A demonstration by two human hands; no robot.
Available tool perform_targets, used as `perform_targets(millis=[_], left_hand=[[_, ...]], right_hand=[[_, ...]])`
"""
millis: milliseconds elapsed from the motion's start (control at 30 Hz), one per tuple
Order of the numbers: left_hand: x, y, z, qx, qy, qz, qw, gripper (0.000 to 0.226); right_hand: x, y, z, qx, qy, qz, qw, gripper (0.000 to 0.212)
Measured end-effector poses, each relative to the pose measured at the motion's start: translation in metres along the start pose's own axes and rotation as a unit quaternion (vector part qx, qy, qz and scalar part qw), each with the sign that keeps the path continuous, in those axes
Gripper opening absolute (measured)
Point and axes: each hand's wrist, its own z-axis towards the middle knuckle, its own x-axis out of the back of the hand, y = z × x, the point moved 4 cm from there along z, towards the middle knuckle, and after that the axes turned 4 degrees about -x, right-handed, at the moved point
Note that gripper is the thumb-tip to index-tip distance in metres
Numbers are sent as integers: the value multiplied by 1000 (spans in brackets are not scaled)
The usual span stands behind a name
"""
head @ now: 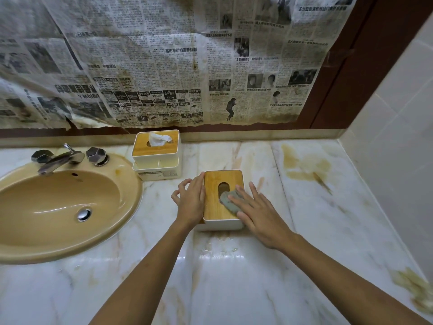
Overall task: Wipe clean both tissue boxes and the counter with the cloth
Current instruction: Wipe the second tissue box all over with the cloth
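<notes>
Grey cloth (230, 201) lies under your flat, spread right hand (259, 215) on the bamboo-lidded tissue box (219, 214), your left hand (191, 198) pressed flat against its side.

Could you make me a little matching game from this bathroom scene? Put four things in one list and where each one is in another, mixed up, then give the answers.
Things:
1. grey cloth
2. tissue box with a tissue sticking out
3. left hand
4. brown stain

Places:
A. on the counter, right of both boxes
B. at the back, beside the sink
C. under the right hand, on the near tissue box lid
D. against the near box's left side

Pairs: 1-C, 2-B, 3-D, 4-A
</notes>
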Motion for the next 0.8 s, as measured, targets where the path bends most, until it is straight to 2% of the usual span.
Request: perform_targets(millis=[133, 267, 400, 500, 533, 567, 667, 800], left_hand=[[1, 0, 1, -7, -1, 0, 1000, 44], [4, 3, 1, -13, 7, 3, 1000, 42], [10, 9, -1, -5, -10, 4, 1000, 42], [17, 10, -2, 25, -41, -44, 998, 43], [19, 9, -3, 36, -63, -67, 995, 48], [21, 10, -5, 50, -96, -90, 990, 62], [27, 21, -15, 27, -199, -63, 978, 117], [29, 30, -20, -44, -259, 3, 965, 135]], right_hand=[[3, 10, 6, 21, -7, -56, 998, 51], [19, 19, 51, -55, 3, -79, 995, 54], [29, 20, 80, -110, 16, -12, 994, 51], [35, 20, 81, -124, 51, 61, 989, 44], [36, 20, 81, -125, 62, 83, 987, 41], [38, 21, 79, -127, 69, 101, 984, 40], [43, 23, 75, -144, 65, 142, 977, 38], [50, 25, 67, -178, 75, 157, 968, 36]])
